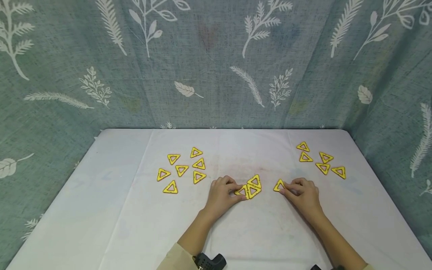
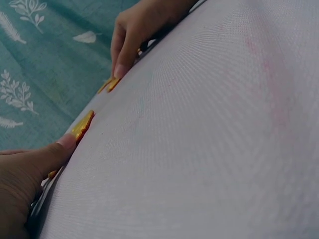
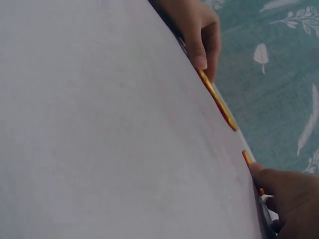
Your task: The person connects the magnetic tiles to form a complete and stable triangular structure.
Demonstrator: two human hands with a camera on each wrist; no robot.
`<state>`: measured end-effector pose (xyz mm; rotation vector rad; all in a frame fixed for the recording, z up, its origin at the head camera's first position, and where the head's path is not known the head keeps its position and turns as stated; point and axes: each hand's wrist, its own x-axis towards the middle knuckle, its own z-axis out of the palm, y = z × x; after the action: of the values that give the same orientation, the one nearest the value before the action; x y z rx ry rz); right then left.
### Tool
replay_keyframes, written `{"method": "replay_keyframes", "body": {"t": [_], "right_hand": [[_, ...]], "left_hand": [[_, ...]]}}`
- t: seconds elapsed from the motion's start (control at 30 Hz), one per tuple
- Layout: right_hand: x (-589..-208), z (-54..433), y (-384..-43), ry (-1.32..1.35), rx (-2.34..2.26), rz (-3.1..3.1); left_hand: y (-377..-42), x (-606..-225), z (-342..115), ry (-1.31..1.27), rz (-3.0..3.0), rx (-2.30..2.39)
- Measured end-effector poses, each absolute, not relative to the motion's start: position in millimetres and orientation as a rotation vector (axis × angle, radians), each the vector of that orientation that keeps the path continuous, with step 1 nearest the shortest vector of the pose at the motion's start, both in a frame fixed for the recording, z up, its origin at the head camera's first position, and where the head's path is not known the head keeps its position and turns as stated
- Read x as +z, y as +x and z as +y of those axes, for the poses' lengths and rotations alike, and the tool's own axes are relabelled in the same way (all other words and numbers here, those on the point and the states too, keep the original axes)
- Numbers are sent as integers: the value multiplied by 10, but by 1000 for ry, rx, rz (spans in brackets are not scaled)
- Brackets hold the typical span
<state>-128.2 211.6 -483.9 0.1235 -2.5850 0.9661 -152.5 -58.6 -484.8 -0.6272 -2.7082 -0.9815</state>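
Note:
My left hand point(image 1: 222, 193) pinches a yellow triangular frame tile point(image 1: 247, 192) between thumb and fingers, at the left of a small cluster. Two more yellow triangle tiles, an upper one point(image 1: 259, 182) and a lower one point(image 1: 258, 191), lie against it edge to edge. To the right, across a short gap, my right hand point(image 1: 305, 197) pinches a single triangle tile point(image 1: 278, 185) by its right side. In the right wrist view the cluster's thin edge point(image 3: 219, 104) lies flat along the cloth, with the right thumb point(image 3: 256, 169) on the separate tile.
Several loose yellow triangle tiles point(image 1: 181, 170) lie scattered left of the hands. Another group of tiles point(image 1: 323, 168) lies at the back right. A white cloth point(image 1: 256, 236) covers the table, and a green leaf-patterned curtain point(image 1: 216, 75) hangs behind and along both sides.

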Motion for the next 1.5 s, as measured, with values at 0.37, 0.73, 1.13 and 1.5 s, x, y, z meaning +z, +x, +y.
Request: {"method": "replay_keyframes", "body": {"t": [0.37,0.73,1.13,1.5], "right_hand": [[-4857,1898,-1232,201,968,-2571],[-4876,1717,-1207,240,946,-2561],[-4880,1546,-1186,255,902,-2552],[-4858,1559,-1183,249,908,-2574]], "left_hand": [[-1521,-4838,-578,-606,-2693,-965],[-1532,-4861,-567,-602,-2687,-975],[-1507,-4841,-575,-570,-2657,-1014],[-1513,-4857,-579,-611,-2638,-991]]}}
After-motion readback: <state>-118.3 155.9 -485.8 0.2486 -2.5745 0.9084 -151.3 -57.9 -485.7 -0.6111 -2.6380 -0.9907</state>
